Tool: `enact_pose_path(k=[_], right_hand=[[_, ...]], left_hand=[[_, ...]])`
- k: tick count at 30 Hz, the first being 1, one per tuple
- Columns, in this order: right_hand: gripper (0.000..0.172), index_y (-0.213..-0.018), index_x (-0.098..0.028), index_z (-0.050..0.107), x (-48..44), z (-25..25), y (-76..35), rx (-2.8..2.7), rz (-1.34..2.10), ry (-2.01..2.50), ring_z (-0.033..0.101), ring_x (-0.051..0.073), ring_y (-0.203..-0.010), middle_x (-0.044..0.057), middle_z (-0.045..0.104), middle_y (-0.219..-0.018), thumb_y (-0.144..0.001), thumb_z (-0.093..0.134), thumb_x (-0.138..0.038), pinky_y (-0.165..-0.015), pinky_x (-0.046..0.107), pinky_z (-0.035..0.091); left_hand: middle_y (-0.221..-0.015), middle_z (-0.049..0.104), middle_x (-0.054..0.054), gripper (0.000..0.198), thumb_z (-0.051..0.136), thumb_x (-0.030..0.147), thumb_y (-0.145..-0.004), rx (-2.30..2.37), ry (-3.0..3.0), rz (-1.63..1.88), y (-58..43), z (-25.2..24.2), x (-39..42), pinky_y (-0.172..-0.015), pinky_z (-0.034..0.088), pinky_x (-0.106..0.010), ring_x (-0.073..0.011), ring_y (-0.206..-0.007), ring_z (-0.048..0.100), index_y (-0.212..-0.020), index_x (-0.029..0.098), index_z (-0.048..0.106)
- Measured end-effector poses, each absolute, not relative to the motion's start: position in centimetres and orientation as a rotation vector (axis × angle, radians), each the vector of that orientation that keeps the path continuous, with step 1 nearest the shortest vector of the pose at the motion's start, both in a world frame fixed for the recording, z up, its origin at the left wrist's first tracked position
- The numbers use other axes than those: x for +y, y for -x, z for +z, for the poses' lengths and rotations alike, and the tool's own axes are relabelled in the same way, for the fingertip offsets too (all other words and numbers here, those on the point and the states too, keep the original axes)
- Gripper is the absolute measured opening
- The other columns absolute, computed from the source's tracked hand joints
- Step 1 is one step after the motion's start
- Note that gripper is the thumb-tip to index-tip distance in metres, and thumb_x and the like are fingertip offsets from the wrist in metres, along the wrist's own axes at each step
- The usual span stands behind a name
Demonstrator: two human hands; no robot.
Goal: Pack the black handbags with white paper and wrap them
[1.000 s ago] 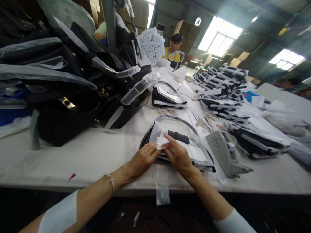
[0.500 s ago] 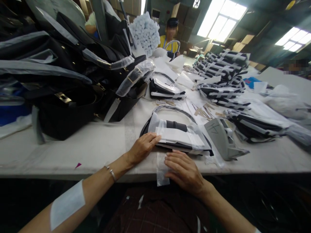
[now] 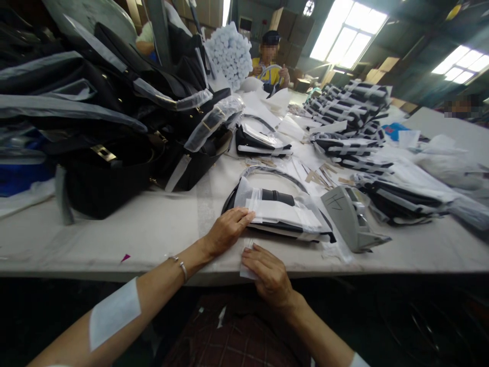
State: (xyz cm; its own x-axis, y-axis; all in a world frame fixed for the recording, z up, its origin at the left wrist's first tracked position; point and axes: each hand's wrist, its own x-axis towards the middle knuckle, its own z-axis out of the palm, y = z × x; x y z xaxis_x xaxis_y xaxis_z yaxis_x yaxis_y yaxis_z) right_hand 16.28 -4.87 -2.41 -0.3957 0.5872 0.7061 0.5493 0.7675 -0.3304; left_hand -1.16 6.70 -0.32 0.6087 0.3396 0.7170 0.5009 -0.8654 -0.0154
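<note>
A black handbag [image 3: 278,233] lies on its back on the table, partly covered with white paper [image 3: 282,211] and clear film, its wrapped handle [image 3: 273,172] arching away from me. My left hand [image 3: 231,227] grips the bag's near left edge, fingers closed together over the paper. Nearer the table's front edge, my right hand [image 3: 269,272] is closed on a translucent strip [image 3: 246,270], which my fingers partly cover. The strip looks like thin film or tape. Right of the bag stands a grey tape dispenser [image 3: 344,216] with handwritten marks.
Black handbags [image 3: 110,178] with wrapped straps pile up at the left. Stacked wrapped bags [image 3: 351,107] and a smaller pile [image 3: 401,199] fill the right. Another wrapped bag [image 3: 262,140] lies farther back. Across the table, a person [image 3: 271,71] handles a bag handle.
My right hand has moved left and closed over the strip, which now shows less below the table edge. The left hand stays on the bag. The person opposite has raised both hands to the handle.
</note>
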Motion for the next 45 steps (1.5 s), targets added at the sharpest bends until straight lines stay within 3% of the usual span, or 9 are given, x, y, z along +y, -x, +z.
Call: enact_pose_path(k=[15, 21, 26, 36, 41, 45], right_hand=[[0.036, -0.114, -0.023, 0.068, -7.2, -1.6, -13.5, -2.047, 0.085, 0.922, 0.074, 0.022, -0.101, 0.007, 0.078, -0.102, -0.090, 0.046, -0.006, -0.094, 0.036, 0.059], [0.026, -0.107, -0.021, 0.070, -6.3, 1.9, -14.7, -2.176, 0.235, 0.986, 0.075, 0.020, -0.087, 0.008, 0.078, -0.094, -0.095, 0.048, -0.013, -0.080, 0.029, 0.061], [0.018, -0.102, -0.023, 0.073, -4.3, 4.6, -15.9, -2.127, 0.368, 1.071, 0.075, 0.018, -0.078, 0.004, 0.079, -0.089, -0.097, 0.056, -0.024, -0.073, 0.025, 0.058], [0.022, -0.085, -0.024, 0.078, -0.8, 7.7, -18.4, -1.909, 0.689, 1.303, 0.073, 0.020, -0.077, 0.001, 0.078, -0.082, -0.093, 0.062, -0.036, -0.073, 0.029, 0.057], [0.025, -0.078, -0.021, 0.077, 3.9, 7.8, -19.3, -1.743, 0.747, 1.371, 0.069, 0.019, -0.067, 0.003, 0.075, -0.073, -0.087, 0.066, -0.042, -0.065, 0.030, 0.054], [0.018, -0.078, -0.022, 0.078, 7.2, 7.2, -19.3, -1.782, 0.747, 1.436, 0.067, 0.018, -0.062, 0.002, 0.074, -0.070, -0.081, 0.070, -0.037, -0.060, 0.028, 0.050]], left_hand=[[-0.115, 0.067, -0.010, 0.027, 0.048, 0.011, -0.098, -0.689, 2.639, -1.100, 0.8, -0.9, 7.1, -0.095, 0.056, -0.038, -0.0213, -0.110, 0.064, -0.122, 0.014, 0.058], [-0.138, 0.058, -0.016, 0.026, 0.042, 0.011, -0.100, -0.559, 2.647, -1.111, 1.1, -0.9, 7.3, -0.107, 0.048, -0.043, -0.0271, -0.138, 0.047, -0.121, 0.010, 0.058], [-0.127, 0.065, -0.012, 0.031, 0.041, 0.012, -0.101, -0.585, 2.766, -1.048, 1.4, -0.4, 7.6, -0.106, 0.050, -0.040, -0.0214, -0.123, 0.060, -0.129, 0.014, 0.055], [-0.125, 0.064, -0.008, 0.034, 0.046, 0.016, -0.099, -0.566, 2.739, -0.937, 1.8, 0.0, 7.5, -0.104, 0.047, -0.038, -0.0222, -0.119, 0.059, -0.132, 0.023, 0.055], [-0.127, 0.065, -0.009, 0.035, 0.049, 0.011, -0.096, -0.628, 2.769, -0.931, 1.9, -0.1, 6.8, -0.110, 0.040, -0.053, -0.0270, -0.125, 0.057, -0.129, 0.020, 0.053], [-0.129, 0.063, -0.015, 0.054, 0.062, 0.029, -0.090, -0.849, 2.870, -1.009, 1.5, 1.0, 5.5, -0.119, 0.025, -0.062, -0.0318, -0.134, 0.049, -0.136, 0.010, 0.042]])
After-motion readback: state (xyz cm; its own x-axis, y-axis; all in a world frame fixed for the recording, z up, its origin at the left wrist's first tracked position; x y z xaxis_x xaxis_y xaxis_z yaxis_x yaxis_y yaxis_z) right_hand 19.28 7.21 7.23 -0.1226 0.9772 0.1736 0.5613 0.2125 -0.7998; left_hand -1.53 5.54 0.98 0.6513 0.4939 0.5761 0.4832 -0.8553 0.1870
